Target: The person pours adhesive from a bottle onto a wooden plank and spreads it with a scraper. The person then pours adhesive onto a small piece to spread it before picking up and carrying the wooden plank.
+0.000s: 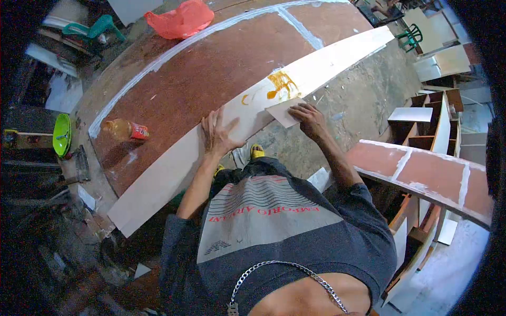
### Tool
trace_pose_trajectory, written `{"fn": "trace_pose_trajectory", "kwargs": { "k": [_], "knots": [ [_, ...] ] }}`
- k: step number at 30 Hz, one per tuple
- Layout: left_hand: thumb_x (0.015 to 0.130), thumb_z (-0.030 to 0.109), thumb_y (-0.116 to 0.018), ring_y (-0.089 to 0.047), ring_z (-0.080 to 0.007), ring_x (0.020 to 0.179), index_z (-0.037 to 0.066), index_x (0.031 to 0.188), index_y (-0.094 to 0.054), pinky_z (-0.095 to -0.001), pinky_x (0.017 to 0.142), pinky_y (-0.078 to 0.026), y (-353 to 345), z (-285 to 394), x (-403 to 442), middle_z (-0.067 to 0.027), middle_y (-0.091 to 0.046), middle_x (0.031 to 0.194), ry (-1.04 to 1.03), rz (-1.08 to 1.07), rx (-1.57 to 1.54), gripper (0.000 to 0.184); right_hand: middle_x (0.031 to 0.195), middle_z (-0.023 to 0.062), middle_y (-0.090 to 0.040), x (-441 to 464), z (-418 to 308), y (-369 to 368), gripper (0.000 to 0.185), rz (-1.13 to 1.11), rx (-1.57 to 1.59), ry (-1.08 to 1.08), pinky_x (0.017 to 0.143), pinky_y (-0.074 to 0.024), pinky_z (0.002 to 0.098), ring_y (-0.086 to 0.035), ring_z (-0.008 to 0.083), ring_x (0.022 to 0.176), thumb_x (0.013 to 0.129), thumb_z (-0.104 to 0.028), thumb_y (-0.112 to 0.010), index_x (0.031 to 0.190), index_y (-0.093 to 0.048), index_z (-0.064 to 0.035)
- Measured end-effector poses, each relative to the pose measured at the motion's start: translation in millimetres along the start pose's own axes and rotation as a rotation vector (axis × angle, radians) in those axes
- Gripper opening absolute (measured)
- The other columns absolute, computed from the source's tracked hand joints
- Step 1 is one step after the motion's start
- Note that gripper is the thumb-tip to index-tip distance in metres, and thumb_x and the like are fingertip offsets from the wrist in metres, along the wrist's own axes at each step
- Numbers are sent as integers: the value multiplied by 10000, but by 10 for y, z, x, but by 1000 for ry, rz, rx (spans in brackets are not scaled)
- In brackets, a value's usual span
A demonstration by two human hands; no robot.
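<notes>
A long white board (168, 174) lies diagonally along the near edge of a brown panel (174, 95). My left hand (217, 134) rests on the board with its fingers spread, holding nothing. Between the thumb and fingers of my right hand (311, 121) is a small pale flat rectangular piece (285, 111), its far edge at the board's near side. Just beyond that piece, amber glue-like smears (282, 84) mark the white surface. A plastic bottle (118, 129) with brownish contents and a red label lies on the brown panel, left of my left hand.
At the panel's far side sits a red plastic bag (180, 20). A green bowl (61, 135) is at the left. To the right, another brown panel (385, 160) with white strips lies by wooden shelving (435, 118). Green chairs (411, 37) stand farther back.
</notes>
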State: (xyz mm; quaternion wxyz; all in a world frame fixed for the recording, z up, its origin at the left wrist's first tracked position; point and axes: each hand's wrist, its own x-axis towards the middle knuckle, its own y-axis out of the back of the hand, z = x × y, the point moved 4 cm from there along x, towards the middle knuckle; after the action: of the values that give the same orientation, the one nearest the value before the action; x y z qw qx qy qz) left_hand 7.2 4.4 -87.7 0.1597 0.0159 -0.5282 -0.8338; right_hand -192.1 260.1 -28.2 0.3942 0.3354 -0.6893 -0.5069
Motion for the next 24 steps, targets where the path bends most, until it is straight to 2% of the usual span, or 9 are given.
{"fn": "trace_pose_trajectory", "kwargs": {
  "k": [1,2,4,7,11,13,17,20,24],
  "knots": [
    [515,566,-869,-206,-453,1459,357,1359,-605,-727,1130,-138,-31,25,20,-139,-253,1611,-26,-52,52,909,1218,32,-700,-7,39,-34,448,-32,-12,36,1037,-476,405,-618,263,1186,778,8,-591,1174,-710,-163],
    [515,566,-869,-206,-453,1459,357,1359,-605,-727,1130,-138,-42,22,34,-139,-253,1611,-15,-58,58,909,1218,32,-700,-14,95,-55,448,-36,-1,42,1037,-476,405,-618,263,1186,778,8,-591,1174,-710,-163],
    [579,607,-826,-146,-468,1484,374,1304,-654,-804,1075,-92,-117,33,41,-122,-195,1646,-90,-86,139,781,1268,1,-673,-9,223,-12,453,-18,22,-26,1065,-437,439,-599,228,1213,802,-45,-594,1219,-679,-201],
    [593,632,-804,-117,-476,1493,391,1308,-648,-833,1045,-75,-131,30,71,-118,-173,1656,-80,-132,148,770,1261,7,-679,3,289,35,451,-34,56,33,1075,-430,427,-602,220,1213,803,-41,-591,1213,-686,-204],
    [585,637,-807,-114,-467,1499,408,1313,-639,-816,1066,-71,-67,75,135,-124,-173,1656,10,-211,145,781,1196,18,-710,131,509,150,418,10,59,55,1033,-468,412,-641,240,1149,797,-36,-591,1163,-716,-196],
    [567,639,-816,-119,-452,1505,431,1315,-630,-785,1098,-74,-74,83,148,-140,-185,1651,57,-276,159,798,1122,41,-733,295,834,109,356,107,109,-42,934,-532,400,-690,269,1039,824,-51,-574,1107,-741,-189],
    [536,649,-824,-140,-444,1504,449,1305,-630,-749,1129,-80,-87,77,138,-145,-203,1645,63,-242,173,818,1067,60,-741,727,1228,96,329,113,54,-107,816,-567,413,-713,293,940,859,-67,-541,1079,-751,-191],
    [540,643,-838,-196,-467,1484,474,1251,-662,-752,1119,-114,-92,67,142,-139,-240,1637,62,-190,165,752,1038,79,-741,1035,1442,29,329,48,-32,-208,767,-567,420,-717,301,908,878,-90,-527,1089,-748,-211],
    [490,575,-879,-147,-423,1509,442,1283,-649,-722,1149,-96,-29,114,159,-111,-201,1653,102,-255,149,837,957,101,-745,1268,1379,2,316,-76,-118,-277,737,-560,449,-717,316,871,836,-114,-575,1069,-754,-229]
  ]
}}
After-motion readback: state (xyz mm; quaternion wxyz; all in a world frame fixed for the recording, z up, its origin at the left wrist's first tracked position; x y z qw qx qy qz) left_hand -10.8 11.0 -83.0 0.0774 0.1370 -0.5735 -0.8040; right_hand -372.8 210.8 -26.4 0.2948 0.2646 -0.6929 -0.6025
